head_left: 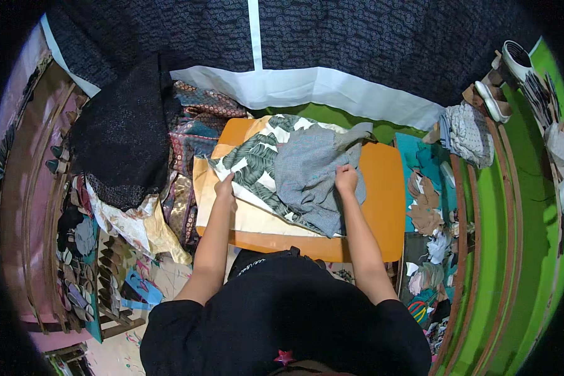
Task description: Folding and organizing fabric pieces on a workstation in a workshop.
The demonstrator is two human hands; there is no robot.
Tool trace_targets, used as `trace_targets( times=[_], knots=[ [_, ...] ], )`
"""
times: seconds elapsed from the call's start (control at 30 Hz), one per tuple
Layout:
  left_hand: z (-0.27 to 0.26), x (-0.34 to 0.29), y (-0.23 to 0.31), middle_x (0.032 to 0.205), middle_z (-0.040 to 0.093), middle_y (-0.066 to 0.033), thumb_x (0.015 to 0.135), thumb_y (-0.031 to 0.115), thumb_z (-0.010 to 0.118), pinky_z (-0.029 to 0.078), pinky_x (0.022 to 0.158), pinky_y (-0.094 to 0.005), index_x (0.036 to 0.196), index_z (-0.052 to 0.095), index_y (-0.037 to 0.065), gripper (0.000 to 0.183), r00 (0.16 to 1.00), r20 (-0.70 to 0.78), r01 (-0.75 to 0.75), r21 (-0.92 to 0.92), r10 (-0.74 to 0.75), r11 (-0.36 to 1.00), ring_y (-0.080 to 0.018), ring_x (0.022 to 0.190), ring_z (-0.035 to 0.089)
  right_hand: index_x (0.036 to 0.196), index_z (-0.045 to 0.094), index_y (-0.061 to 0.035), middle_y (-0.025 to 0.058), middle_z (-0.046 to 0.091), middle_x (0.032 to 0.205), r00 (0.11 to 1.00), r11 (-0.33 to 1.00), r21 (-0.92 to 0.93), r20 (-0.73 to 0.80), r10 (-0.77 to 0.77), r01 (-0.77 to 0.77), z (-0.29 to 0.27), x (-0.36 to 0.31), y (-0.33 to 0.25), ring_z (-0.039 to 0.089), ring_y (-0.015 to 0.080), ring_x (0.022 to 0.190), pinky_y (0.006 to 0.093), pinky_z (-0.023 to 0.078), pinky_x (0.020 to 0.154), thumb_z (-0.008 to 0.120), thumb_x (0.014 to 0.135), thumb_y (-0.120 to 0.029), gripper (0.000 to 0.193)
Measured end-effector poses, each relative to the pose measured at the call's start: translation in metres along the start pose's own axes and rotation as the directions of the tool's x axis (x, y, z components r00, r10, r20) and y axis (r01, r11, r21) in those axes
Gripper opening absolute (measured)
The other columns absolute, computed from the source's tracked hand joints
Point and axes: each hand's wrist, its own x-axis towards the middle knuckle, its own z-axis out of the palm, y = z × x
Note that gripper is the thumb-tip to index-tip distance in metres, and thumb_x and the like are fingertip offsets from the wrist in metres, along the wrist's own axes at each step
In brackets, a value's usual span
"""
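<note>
On an orange table [382,188] lies a stack of loose cloths. At the bottom is a pale yellow cloth [250,216]. Over it spreads a white cloth with dark green leaf print [252,160], and a grey checked cloth [310,166] lies crumpled on top, toward the right. My left hand [227,189] is closed on the left edge of the leaf-print cloth, fingers partly hidden from above. Closed in a fist, my right hand [346,179] grips the right part of the grey checked cloth.
Black sparkly fabric [125,138] hangs at the left beside patterned brocade [203,122]. Dark curtains with a white border [257,88] are behind the table. To the right are fabric scraps [425,203], a folded light cloth [469,135] and shelves of shoes [494,100].
</note>
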Motion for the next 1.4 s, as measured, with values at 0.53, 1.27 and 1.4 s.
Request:
trace_targets(
  times=[0.53,1.27,1.4],
  knots=[
    [-0.055,-0.071,0.042,0.100,0.053,-0.0063,0.081,0.007,0.052,0.041,0.074,-0.0286,0.111,0.044,0.001,0.031,0.853,0.170,-0.486,-0.084,0.493,0.870,-0.0160,0.087,0.052,0.082,0.063,-0.0100,0.0051,0.058,0.089,0.659,0.623,-0.219,0.187,-0.729,0.751,0.009,-0.031,-0.080,0.047,0.0263,0.090,0.0363,0.039,0.077,0.066,0.064,-0.026,0.025],
    [-0.035,-0.077,0.041,0.125,0.020,-0.0179,0.063,0.025,0.068,0.022,0.089,-0.0501,0.119,0.023,0.002,0.076,0.439,-0.350,-0.187,0.865,0.828,0.465,-0.0317,0.113,0.023,0.107,0.048,-0.0006,0.0086,0.055,0.091,0.908,0.515,0.780,-0.158,-0.389,0.356,-0.144,0.092,0.096,0.053,0.0194,0.078,0.0287,0.045,0.073,0.055,0.076,-0.020,0.037],
    [0.016,-0.107,0.029,0.106,0.043,-0.0169,0.060,0.009,0.062,0.024,0.091,-0.0419,0.103,0.044,0.002,0.047,0.258,0.369,-0.794,0.607,0.893,-0.022,-0.0328,0.106,0.035,0.106,0.048,-0.0002,0.0085,0.056,0.090,0.922,0.479,0.830,-0.100,-0.375,0.285,-0.120,0.055,0.046,0.053,0.0186,0.077,0.0282,0.045,0.072,0.053,0.077,-0.019,0.035]
  ],
)
